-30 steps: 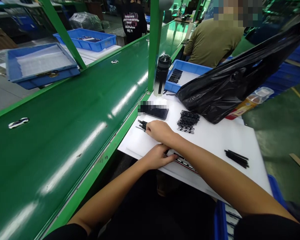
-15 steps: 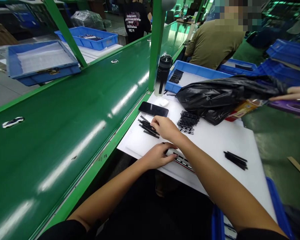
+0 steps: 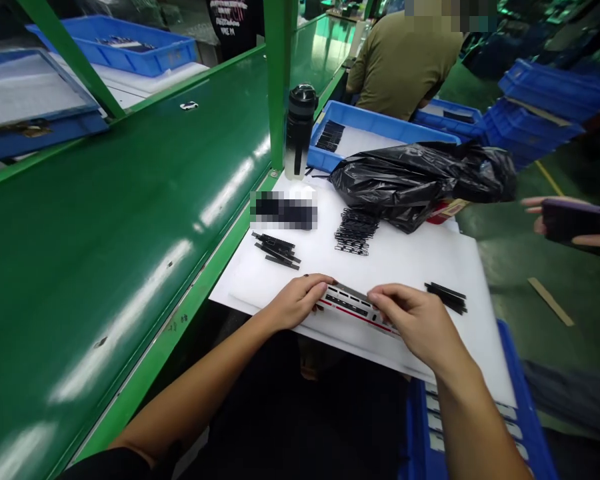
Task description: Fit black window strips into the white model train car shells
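At the near edge of the table (image 3: 420, 267), a white train model (image 3: 347, 303) is gripped by the left hand (image 3: 297, 301) while a dark strip (image 3: 354, 291), apparently being fitted, seems pinched by the right hand (image 3: 420, 320), careful alignment probably needed.

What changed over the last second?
Right hand left the black strips and moved right, onto the white model; can't tell if it carries a strip. Another person's hand let go of the black bag, which sank down. Unchanged: left hand on the model's left end, bottle standing.
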`<act>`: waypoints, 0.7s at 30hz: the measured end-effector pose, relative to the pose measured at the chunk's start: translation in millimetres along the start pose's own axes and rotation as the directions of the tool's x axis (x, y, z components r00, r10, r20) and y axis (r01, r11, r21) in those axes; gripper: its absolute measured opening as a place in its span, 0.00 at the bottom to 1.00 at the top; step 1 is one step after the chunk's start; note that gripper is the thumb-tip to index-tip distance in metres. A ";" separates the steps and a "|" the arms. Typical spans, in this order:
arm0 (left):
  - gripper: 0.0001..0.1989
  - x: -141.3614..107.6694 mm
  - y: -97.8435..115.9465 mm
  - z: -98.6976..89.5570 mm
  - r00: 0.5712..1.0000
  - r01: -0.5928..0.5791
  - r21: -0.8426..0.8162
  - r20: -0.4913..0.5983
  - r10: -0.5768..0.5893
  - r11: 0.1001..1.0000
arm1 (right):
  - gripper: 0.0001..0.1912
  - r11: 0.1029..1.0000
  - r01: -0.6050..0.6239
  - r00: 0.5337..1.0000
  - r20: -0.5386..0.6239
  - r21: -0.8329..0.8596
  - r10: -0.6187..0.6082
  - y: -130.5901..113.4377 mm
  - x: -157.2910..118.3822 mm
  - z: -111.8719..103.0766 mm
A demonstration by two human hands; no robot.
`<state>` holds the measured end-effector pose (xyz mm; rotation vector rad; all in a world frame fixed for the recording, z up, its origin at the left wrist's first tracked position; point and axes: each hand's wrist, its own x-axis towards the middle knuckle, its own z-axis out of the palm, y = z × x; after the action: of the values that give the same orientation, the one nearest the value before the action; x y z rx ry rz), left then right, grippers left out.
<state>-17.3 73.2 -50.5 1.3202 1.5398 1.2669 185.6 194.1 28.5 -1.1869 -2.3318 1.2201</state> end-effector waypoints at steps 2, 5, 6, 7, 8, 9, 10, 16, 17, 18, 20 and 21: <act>0.19 0.1 0.1 0.2 1.000 0.007 0.006 -0.001 -0.007 1.000 | 0.16 0.996 -0.089 0.996 0.007 0.020 0.089 14.0 -12.8 1.2; 0.19 0.0 0.0 1.1 1.000 0.019 0.016 -0.006 -0.019 1.000 | 0.16 0.983 -0.171 0.984 -0.040 0.072 0.174 23.2 -23.5 10.1; 0.19 -0.1 0.0 1.4 1.000 0.028 0.021 -0.007 -0.028 0.999 | 0.15 0.981 -0.177 0.981 -0.061 0.082 0.182 23.3 -25.1 14.0; 0.19 -0.2 0.0 1.6 0.999 0.037 0.027 -0.007 -0.037 0.999 | 0.14 0.981 -0.173 0.980 -0.086 0.088 0.181 22.1 -26.0 17.8; 0.19 -0.2 0.0 1.7 0.999 0.044 0.033 -0.005 -0.044 0.998 | 0.14 0.982 -0.166 0.979 -0.107 0.087 0.175 20.0 -26.3 21.5; 0.19 -0.3 0.1 1.8 0.999 0.048 0.037 -0.003 -0.048 0.998 | 0.13 0.984 -0.156 0.978 -0.127 0.081 0.165 17.5 -26.1 24.9; 0.19 -0.4 0.2 1.7 0.999 0.047 0.041 -0.002 -0.047 0.998 | 0.13 0.987 -0.144 0.978 -0.144 0.070 0.153 14.9 -25.7 28.0; 0.16 0.0 1.9 1.4 0.999 0.045 0.072 0.006 -0.045 0.996 | 0.10 0.998 -0.022 0.974 -0.224 -0.063 0.007 9.6 -22.5 39.6; 0.15 0.2 2.4 1.8 0.999 0.046 0.093 0.001 -0.047 0.995 | 0.10 0.997 -0.006 0.973 -0.231 -0.083 -0.013 10.2 -22.2 40.8; 0.14 0.5 2.9 2.4 0.999 0.046 0.116 -0.007 -0.045 0.992 | 0.09 0.995 0.008 0.972 -0.235 -0.104 -0.032 10.9 -22.2 42.0; 0.13 1.2 3.6 3.8 0.999 0.044 0.153 -0.028 -0.041 0.987 | 0.08 0.987 0.040 0.967 -0.242 -0.154 -0.077 11.6 -23.0 44.0; 0.13 1.4 3.9 4.4 0.999 0.045 0.160 -0.037 -0.040 0.986 | 0.08 0.981 0.057 0.963 -0.249 -0.185 -0.103 11.7 -23.9 44.8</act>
<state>-12.4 75.5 -47.8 1.3645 1.7152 1.1637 182.7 154.2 -4.8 -1.2111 -2.3012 0.7924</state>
